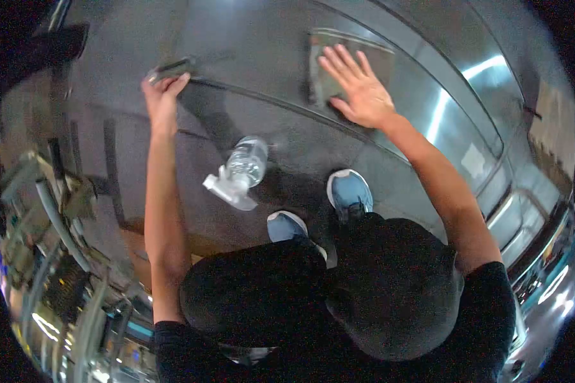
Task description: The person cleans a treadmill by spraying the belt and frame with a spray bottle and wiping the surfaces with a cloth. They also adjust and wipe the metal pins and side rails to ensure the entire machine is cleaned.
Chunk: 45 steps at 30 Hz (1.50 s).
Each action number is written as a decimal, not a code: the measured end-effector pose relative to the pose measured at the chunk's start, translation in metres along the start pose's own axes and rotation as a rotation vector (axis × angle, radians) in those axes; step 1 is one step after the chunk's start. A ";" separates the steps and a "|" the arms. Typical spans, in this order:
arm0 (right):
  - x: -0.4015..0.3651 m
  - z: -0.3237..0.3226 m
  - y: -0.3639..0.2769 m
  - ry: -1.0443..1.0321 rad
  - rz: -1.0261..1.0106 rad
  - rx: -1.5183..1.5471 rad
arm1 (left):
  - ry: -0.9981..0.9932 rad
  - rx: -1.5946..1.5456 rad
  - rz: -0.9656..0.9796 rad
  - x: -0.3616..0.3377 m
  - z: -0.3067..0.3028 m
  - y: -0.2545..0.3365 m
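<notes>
My right hand (358,89) lies flat with fingers spread on a folded grey-brown cloth (317,70), against a dark, smooth metal panel (262,57). At the left, the fingers of my left hand (164,96) are closed at a small dark piece (177,66) that looks like a handle or edge; blur keeps me from making out its kind. Between my arms, a clear spray bottle (248,159) with a white trigger head stands on the dark floor.
My blue shoes (350,190) are close behind the bottle. A long dark seam (262,97) crosses below the panel. Shiny metal with bright reflections curves away at the right. Metal tubes and frames (61,210) crowd the left side.
</notes>
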State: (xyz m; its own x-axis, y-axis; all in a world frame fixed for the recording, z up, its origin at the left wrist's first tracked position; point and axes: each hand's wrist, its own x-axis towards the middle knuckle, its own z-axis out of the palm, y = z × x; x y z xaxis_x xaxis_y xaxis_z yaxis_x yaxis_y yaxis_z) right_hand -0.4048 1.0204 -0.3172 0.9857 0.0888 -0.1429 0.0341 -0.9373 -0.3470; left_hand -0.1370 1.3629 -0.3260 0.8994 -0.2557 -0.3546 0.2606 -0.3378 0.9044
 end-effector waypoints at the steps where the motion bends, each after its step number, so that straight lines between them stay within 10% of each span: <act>1: 0.035 0.004 -0.018 -0.018 -0.082 -0.030 | 0.014 0.007 0.008 0.000 -0.001 -0.005; 9: 0.232 0.000 -0.099 -0.083 -0.304 -0.006 | 0.021 -0.039 0.093 0.002 0.005 -0.012; 10: 0.235 0.019 -0.101 0.339 -0.373 -0.021 | -0.009 -0.025 0.151 0.006 0.004 -0.015; 13: 0.223 0.031 -0.095 0.178 -0.303 -0.004 | 0.005 0.035 0.176 0.009 0.006 -0.017; 30: -0.292 -0.015 0.053 -0.225 0.166 0.259 | 0.011 0.046 0.146 0.015 -0.003 -0.019; 45: 0.119 0.034 -0.072 0.026 -0.333 0.303 | -0.052 0.026 0.124 0.016 -0.013 -0.026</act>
State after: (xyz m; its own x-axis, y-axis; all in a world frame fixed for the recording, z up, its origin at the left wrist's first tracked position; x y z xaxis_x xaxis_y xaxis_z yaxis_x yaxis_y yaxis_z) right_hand -0.2959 1.1102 -0.3408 0.9332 0.3564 0.0448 0.3041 -0.7175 -0.6267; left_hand -0.1245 1.3799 -0.3525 0.9045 -0.3432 -0.2532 0.1391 -0.3239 0.9358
